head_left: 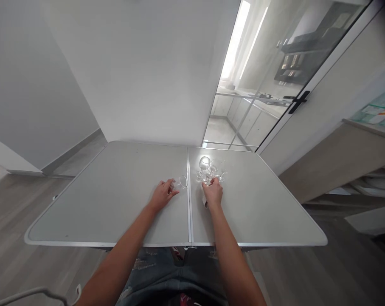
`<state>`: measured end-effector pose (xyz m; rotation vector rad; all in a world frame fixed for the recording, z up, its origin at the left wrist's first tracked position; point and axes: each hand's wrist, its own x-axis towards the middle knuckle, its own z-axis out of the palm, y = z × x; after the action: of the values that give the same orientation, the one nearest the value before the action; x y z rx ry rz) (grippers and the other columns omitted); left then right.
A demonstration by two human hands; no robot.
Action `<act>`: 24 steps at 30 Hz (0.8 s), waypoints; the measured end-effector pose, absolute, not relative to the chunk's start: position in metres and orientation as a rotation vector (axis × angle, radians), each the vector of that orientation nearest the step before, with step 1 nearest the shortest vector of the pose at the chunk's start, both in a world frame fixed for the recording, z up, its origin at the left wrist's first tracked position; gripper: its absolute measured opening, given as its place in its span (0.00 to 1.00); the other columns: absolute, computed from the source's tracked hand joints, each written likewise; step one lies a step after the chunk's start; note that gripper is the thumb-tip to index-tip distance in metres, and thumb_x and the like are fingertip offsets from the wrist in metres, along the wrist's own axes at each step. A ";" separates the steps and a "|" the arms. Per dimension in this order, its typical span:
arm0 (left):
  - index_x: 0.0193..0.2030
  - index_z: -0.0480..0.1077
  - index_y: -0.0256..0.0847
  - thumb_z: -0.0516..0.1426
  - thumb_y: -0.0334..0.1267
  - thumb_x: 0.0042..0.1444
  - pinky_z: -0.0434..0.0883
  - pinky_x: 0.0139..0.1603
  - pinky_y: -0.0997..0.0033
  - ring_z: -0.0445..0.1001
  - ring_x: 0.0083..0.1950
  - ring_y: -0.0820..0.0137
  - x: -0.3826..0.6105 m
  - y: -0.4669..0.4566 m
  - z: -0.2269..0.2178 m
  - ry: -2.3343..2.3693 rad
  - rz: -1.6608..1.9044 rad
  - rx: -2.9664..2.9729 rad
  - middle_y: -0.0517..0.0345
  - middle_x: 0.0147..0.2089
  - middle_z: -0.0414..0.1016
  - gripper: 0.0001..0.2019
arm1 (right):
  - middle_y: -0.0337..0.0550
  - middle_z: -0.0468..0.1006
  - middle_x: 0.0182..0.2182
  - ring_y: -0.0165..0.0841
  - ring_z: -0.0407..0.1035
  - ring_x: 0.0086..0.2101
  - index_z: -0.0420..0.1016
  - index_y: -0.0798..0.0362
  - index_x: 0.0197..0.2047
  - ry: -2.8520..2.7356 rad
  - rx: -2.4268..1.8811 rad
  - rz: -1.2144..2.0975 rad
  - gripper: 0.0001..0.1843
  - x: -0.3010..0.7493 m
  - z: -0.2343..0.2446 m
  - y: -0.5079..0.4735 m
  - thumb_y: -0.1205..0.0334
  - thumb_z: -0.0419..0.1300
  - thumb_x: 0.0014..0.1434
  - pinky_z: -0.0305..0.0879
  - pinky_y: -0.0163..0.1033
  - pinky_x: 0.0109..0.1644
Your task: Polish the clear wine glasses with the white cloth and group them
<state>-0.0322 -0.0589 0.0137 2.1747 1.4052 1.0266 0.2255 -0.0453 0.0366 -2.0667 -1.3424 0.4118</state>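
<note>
My left hand [162,194] rests on the grey folding table [116,199] with its fingers closed round a small clear glass [180,183] that lies tipped toward the table's middle seam. My right hand [213,192] is just right of the seam, fingers curled on the stem or base of a clear glass [208,180] at the near edge of a cluster. That cluster of several small stemmed glasses [211,169] stands right behind my right hand. One rounded glass [204,163] catches bright light.
A white wall panel stands behind the table. A glass door with a black handle [298,102] is at the back right. A wooden counter [354,148] is to the right. The table's front edge [179,244] is close to my body.
</note>
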 end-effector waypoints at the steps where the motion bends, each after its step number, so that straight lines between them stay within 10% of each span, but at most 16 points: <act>1: 0.55 0.70 0.46 0.59 0.52 0.64 0.67 0.49 0.61 0.70 0.35 0.64 -0.032 -0.059 0.015 1.399 1.028 2.160 0.58 0.35 0.76 0.18 | 0.51 0.75 0.45 0.45 0.71 0.45 0.68 0.51 0.48 -1.361 -2.041 0.369 0.17 0.225 0.038 -0.051 0.53 0.60 0.58 0.67 0.43 0.46; 7: 0.54 0.71 0.47 0.61 0.50 0.62 0.68 0.50 0.61 0.71 0.36 0.63 -0.030 -0.059 0.019 1.412 1.006 2.114 0.58 0.35 0.76 0.17 | 0.60 0.71 0.51 0.49 0.70 0.47 0.73 0.55 0.53 -1.314 -2.153 0.208 0.24 0.233 0.042 -0.093 0.51 0.61 0.57 0.67 0.45 0.46; 12: 0.52 0.72 0.48 0.61 0.50 0.61 0.67 0.49 0.62 0.70 0.35 0.64 -0.028 -0.059 0.020 1.373 0.978 2.102 0.58 0.34 0.76 0.16 | 0.44 0.75 0.28 0.40 0.70 0.32 0.78 0.53 0.33 -1.337 -1.938 0.742 0.15 0.254 0.039 -0.109 0.48 0.62 0.56 0.64 0.39 0.36; 17: 0.52 0.72 0.48 0.63 0.52 0.60 0.67 0.50 0.62 0.72 0.36 0.64 -0.026 -0.061 0.020 1.312 0.948 2.156 0.58 0.34 0.77 0.18 | 0.42 0.79 0.35 0.36 0.71 0.35 0.80 0.55 0.44 -1.104 -1.237 1.259 0.22 0.247 0.051 -0.099 0.45 0.65 0.56 0.66 0.38 0.38; 24: 0.51 0.73 0.47 0.65 0.57 0.56 0.66 0.46 0.63 0.72 0.33 0.64 -0.030 -0.059 0.011 1.565 1.001 2.222 0.59 0.30 0.77 0.22 | 0.37 0.74 0.33 0.32 0.66 0.34 0.75 0.51 0.43 -1.277 -1.221 0.855 0.14 0.209 0.078 -0.057 0.51 0.65 0.58 0.65 0.35 0.38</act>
<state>-0.0299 -0.0587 0.0112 2.2215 1.5649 1.0009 0.2093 -0.0569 0.0782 -1.2207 -1.2774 0.8548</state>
